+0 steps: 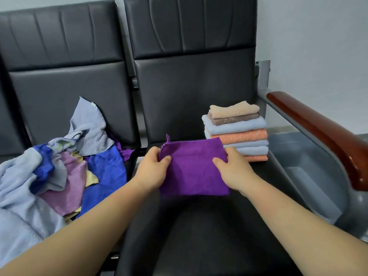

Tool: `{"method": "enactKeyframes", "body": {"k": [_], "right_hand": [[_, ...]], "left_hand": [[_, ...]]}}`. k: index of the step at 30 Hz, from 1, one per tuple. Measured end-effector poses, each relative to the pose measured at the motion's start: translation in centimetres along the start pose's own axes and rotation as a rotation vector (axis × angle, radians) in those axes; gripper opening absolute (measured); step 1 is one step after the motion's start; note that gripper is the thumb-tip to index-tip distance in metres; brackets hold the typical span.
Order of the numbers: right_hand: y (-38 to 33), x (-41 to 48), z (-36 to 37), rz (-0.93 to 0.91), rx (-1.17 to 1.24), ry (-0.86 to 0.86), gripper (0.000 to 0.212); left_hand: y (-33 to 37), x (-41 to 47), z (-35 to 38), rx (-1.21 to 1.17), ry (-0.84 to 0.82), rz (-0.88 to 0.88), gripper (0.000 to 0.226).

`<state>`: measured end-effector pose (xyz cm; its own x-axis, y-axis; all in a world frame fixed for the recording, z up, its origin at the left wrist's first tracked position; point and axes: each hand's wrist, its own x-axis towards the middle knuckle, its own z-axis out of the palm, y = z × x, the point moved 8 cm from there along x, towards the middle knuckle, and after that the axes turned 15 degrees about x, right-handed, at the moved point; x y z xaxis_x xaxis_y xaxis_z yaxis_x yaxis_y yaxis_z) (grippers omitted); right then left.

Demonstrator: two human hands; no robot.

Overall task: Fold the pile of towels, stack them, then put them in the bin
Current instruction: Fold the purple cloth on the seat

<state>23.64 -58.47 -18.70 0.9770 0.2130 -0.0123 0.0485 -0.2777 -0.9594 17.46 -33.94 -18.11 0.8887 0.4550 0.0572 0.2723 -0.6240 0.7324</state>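
Purple towel (194,168) held over the chair seat (199,226).
Left hand (153,170) and right hand (233,170) pinch its side edges, fingers (166,158) closed on the cloth. Corners should align before creasing; the folded stack (237,132) sits just behind, the bin (310,176) to the right.

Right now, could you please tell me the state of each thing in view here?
purple towel: folded, held between both hands.
left hand: pinches the towel's left edge.
right hand: pinches its right edge.
stack of towels: folded, stacked on the seat.
pile of towels: crumpled, unfolded.
bin: no towels visible inside.
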Motion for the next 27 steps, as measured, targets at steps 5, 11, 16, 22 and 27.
{"method": "enactKeyframes", "body": {"k": [5,11,16,22,27], "right_hand": [[-5.4,3.0,-5.7,-0.156,-0.051,0.142,0.014],[-9.5,10.5,-13.2,-0.225,-0.107,0.313,0.015],[-10.1,17.1,-16.2,-0.195,-0.175,0.329,0.018],[-6.6,24.4,-16.3,-0.052,-0.175,0.260,0.043],[-3.1,24.1,-16.0,0.156,0.008,0.259,0.067]], "left_hand": [[7.2,2.7,-0.8,-0.021,0.058,0.098,0.009],[16.0,10.0,2.0,-0.071,0.070,0.133,0.011],[18.9,16.5,5.6,-0.159,0.028,0.051,0.012],[16.8,22.1,11.0,-0.229,-0.049,-0.141,0.015],[14.4,20.6,12.8,-0.295,-0.162,-0.254,0.024]]}}
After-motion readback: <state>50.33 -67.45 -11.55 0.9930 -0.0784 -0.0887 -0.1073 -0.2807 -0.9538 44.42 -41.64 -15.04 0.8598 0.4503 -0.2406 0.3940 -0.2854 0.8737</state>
